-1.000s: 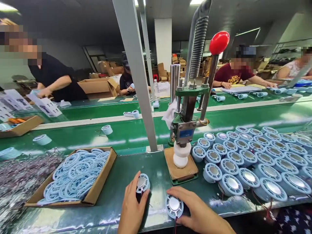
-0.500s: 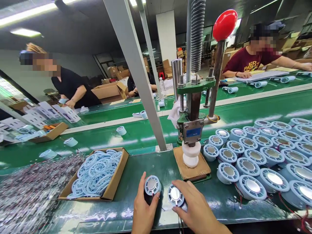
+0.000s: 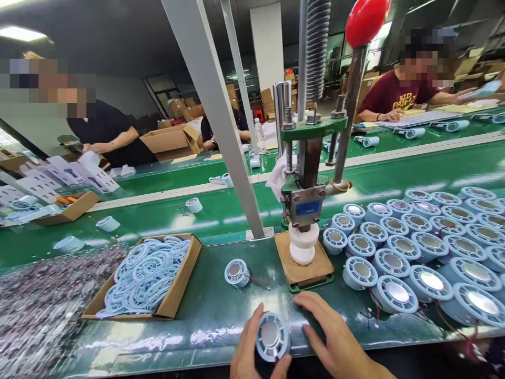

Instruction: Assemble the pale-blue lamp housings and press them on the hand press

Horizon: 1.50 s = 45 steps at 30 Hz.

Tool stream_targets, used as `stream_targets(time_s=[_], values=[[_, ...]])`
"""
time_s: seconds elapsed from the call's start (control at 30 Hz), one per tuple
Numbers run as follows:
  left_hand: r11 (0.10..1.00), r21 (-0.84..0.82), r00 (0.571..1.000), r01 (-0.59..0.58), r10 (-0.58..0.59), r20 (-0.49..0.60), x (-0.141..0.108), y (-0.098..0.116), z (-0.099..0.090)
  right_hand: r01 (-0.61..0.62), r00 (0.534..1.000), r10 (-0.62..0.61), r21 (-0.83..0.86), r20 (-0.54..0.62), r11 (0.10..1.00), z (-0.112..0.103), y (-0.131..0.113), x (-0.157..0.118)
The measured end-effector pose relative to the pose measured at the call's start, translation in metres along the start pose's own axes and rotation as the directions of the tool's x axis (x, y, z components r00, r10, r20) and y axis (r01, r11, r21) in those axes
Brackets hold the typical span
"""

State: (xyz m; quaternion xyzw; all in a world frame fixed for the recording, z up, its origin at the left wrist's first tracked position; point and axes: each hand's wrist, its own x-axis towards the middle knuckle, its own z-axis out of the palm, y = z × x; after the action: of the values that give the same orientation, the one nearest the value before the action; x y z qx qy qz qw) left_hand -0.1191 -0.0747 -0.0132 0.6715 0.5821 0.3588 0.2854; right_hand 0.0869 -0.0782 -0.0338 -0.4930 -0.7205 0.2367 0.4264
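My left hand (image 3: 248, 347) grips a light-blue round fan housing (image 3: 272, 337) with a silver disc at its centre, near the bench's front edge. Just to the right, my right hand (image 3: 335, 334) is empty, thumb and fingers apart. A second light-blue housing (image 3: 236, 272) stands on the green bench farther back, its thin red and black wires trailing to the right. Behind my right hand is a hand press (image 3: 307, 208) with a red knob (image 3: 366, 23). Its white plunger (image 3: 303, 245) is over a cardboard-covered base (image 3: 282, 258).
At the left, a cardboard box (image 3: 189, 268) holds light-blue slotted rings, beside a heap of wired parts (image 3: 51, 300). Many similar housings (image 3: 396, 295) stand in rows at the right. A grey post (image 3: 221, 116) rises behind the bench. Co-workers (image 3: 398, 95) sit across the green conveyor (image 3: 379, 173).
The housing from my right hand is now in my left hand. The one my left hand held stands on the bench farther back. My right hand has opened. The view has shifted slightly.
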Motion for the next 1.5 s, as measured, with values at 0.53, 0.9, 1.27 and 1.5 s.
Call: stream_targets(time_s=[0.53,0.9,1.27,1.5], values=[[0.967,-0.167,0.879,-0.192,0.246,0.409,0.035,0.004,0.008,-0.004,0.978,-0.024,-0.134,-0.208,0.991,0.016,-0.007,0.000],[0.917,0.121,0.820,-0.380,0.274,0.502,0.048,0.040,0.000,0.070,0.970,-0.099,-0.135,-0.222,0.988,0.013,0.001,-0.015],[0.665,0.490,0.644,-0.563,-0.018,0.765,0.085,0.131,-0.006,0.018,0.943,-0.051,-0.103,-0.330,0.995,0.020,-0.010,-0.001],[0.445,0.562,0.578,-0.697,-0.116,0.808,0.096,0.146,0.009,-0.030,0.929,0.014,-0.037,-0.370,0.999,0.022,-0.011,0.003]])
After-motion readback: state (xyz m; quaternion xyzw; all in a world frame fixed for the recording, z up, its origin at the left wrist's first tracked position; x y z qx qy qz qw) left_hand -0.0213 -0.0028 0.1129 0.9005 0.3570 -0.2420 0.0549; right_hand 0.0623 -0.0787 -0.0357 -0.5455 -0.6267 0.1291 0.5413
